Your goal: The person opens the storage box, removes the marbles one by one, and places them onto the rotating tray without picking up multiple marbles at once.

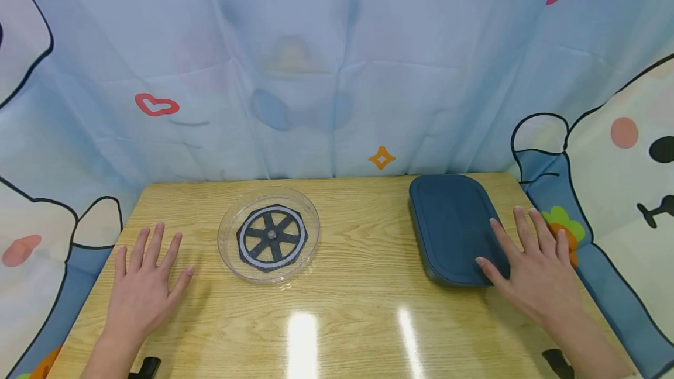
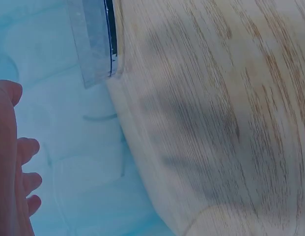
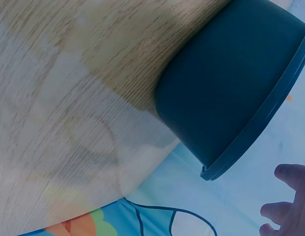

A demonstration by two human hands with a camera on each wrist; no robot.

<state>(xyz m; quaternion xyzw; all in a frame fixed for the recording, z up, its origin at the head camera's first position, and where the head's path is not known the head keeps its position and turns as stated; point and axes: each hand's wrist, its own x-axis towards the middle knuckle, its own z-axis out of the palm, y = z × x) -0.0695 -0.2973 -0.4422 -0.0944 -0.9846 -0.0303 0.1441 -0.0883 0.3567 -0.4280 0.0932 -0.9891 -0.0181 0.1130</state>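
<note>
The left hand (image 1: 141, 294) and right hand (image 1: 542, 279) extend forward, both palm down and spread wide.

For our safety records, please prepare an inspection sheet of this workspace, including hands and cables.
Surface: light wooden table, showing bright reflections.
Job's things: round clear dish, apparently plastic, holding pale-ringed black hexagonal spoked piece; dark blue rounded rectangular box, lid on.
Clutter: nothing seen.
Hands: left hand beside the dish; right hand at the box's right edge, contact unclear; both spread, holding nothing.
Cables: nothing seen.
Surroundings: light blue fabric curtain, printed cartoon animals.
</note>
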